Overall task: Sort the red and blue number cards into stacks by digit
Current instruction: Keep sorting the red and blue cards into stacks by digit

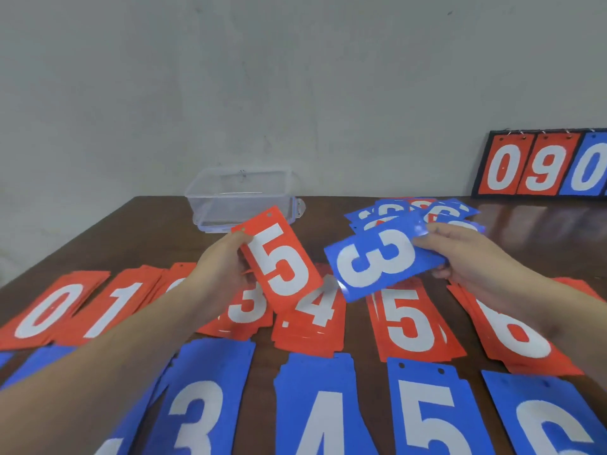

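While both hands hover above the sorted rows, each carries one card: the left hand pinches a red 5 by its left edge, thumb on the face and fingers curled behind, and the right hand pinches a blue 3 at its right end in the same way. Below them on the brown surface lie a red row of stacks, 0, 1, a red 3 stack, 4, the red 5 stack and 6, and beneath it a blue row with the blue 3 stack, 4, 5 and 6. An unsorted heap sits behind the right hand, a clear box in the upper middle, and a scoreboard leans at the upper right. What the next move seems to turn on is that the cards are crossed against their homes: the red 5 stack lies down and to the right of the held red 5, nearer the right hand, while the blue 3 stack lies down and to the left of the held blue 3, under the left forearm. The held red 5 leans with its long axis close to that of its stack; the blue 3 is held almost sideways and would likely need turning before it lies square.
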Demonstrator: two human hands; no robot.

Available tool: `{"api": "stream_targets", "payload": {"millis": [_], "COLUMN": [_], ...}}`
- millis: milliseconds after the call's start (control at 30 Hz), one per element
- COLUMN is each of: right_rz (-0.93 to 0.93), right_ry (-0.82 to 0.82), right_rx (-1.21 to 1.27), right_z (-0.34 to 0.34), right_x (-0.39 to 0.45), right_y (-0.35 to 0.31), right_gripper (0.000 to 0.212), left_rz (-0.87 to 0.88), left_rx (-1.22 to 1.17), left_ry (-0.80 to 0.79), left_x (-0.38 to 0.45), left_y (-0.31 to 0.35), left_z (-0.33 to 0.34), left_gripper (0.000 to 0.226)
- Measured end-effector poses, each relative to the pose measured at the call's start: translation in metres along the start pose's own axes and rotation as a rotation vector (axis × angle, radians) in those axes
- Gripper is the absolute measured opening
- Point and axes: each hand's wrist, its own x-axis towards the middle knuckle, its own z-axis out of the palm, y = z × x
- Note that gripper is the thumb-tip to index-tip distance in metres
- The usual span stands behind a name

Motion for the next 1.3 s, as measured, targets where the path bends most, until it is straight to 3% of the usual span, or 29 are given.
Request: {"api": "stream_targets", "payload": {"millis": [267, 433, 833, 1000, 1133, 1300], "right_rz": [0.064, 0.063, 0.086, 0.138, 0.146, 0.135], "right_ry": [-0.085, -0.125, 0.276, 0.295, 0.288, 0.25], "right_rx": [0.071, 0.018, 0.068, 0.088, 0.102, 0.087], "right_z": [0.035, 0.027, -0.068, -0.096, -0.1, -0.09], "right_x": [0.002, -0.005, -0.025, -0.038, -0.045, -0.047], "right_y": [-0.007, -0.003, 0.024, 0.034, 0.039, 0.034], "right_gripper": [0.018, 0.017, 0.015, 0.022, 0.024, 0.026], "left_rz": [0.127, 0.123, 0.044, 0.027, 0.164, 0.465], "left_rx": [0.126, 0.186, 0.222, 0.242, 0.495, 1.122], "left_ry": [-0.021, -0.086, -0.335, -0.379, -0.359, -0.39], "left_x": [-0.018, -0.018, -0.012, -0.006, -0.002, 0.009], "left_y": [-0.002, -0.008, -0.031, -0.044, -0.051, -0.062], "left_z": [-0.037, -0.022, 0.094, 0.129, 0.143, 0.138], "left_gripper": [0.02, 0.025, 0.031, 0.031, 0.025, 0.046]}}
